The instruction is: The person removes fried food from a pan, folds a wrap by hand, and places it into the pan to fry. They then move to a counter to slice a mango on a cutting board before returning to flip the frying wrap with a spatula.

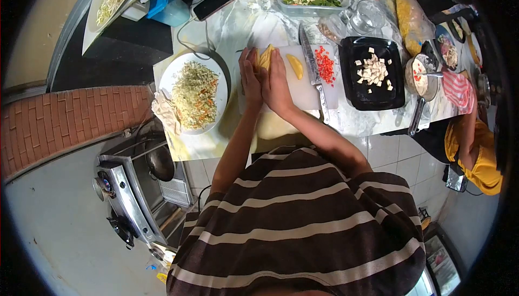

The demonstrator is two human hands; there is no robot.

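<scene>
My left hand (pixel 251 84) and my right hand (pixel 276 86) are pressed together over the left part of a white cutting board (pixel 300 97). Between them is a folded yellow food piece (pixel 265 58), its top showing above my thumbs; its kind I cannot tell. Right of my hands, a separate yellow wedge (pixel 294 67) lies on the board. Beyond that rests a knife (pixel 310 52), its handle toward me and past the board's near edge. Diced red pieces (pixel 325 64) are heaped beside the blade.
To the left stands a white plate (pixel 167 82) of shredded vegetables. On the right are a black tray (pixel 373 101) with pale cubes and a saucepan (pixel 431 88). A clear container (pixel 311 10) of greens sits at the back. Another person's arm (pixel 469 136) is at the far right.
</scene>
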